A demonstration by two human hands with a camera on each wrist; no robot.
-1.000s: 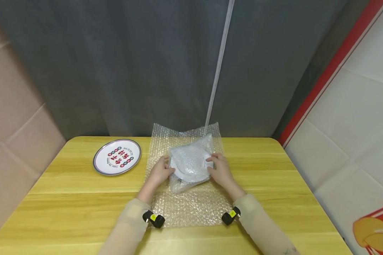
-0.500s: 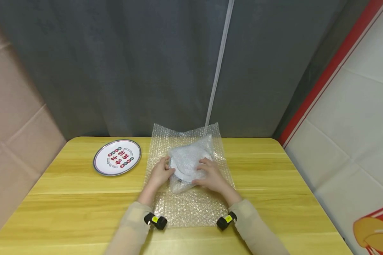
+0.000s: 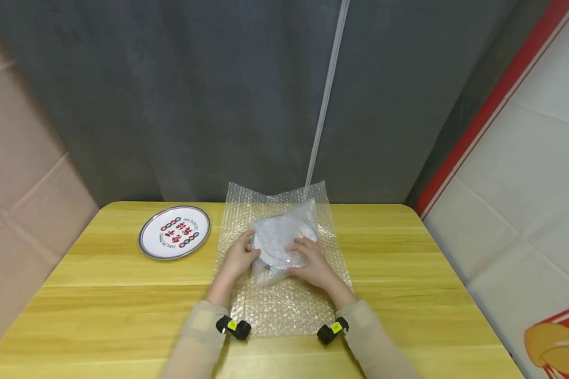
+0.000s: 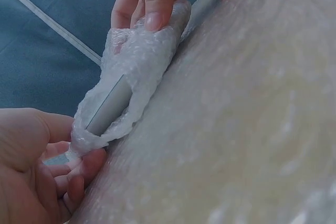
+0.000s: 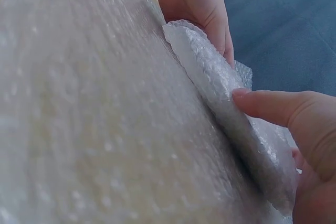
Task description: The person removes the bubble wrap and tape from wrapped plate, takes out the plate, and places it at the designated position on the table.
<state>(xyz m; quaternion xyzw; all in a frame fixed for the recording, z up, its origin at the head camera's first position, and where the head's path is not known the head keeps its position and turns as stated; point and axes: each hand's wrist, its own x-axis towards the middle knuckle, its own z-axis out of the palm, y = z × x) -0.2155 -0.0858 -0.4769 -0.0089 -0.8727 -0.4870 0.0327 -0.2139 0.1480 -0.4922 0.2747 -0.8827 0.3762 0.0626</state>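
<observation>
Seemingly wrapping: round white plate (image 4: 111,108) in clear bubble wrap (image 4: 147,48).
Left hand (image 3: 239,255) pinches nine o'clock; right hand (image 3: 315,260), loosely spread, presses four o'clock; tucking likely next.

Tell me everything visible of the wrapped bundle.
The bundle looks like translucent bubble wrap around a pale round object, whose smooth surface and dark edge show through a near-side opening. It rests on a larger bubble-wrap sheet, its far-right corner pointed. The left hand grips its left side, the right hand its near right part.
</observation>
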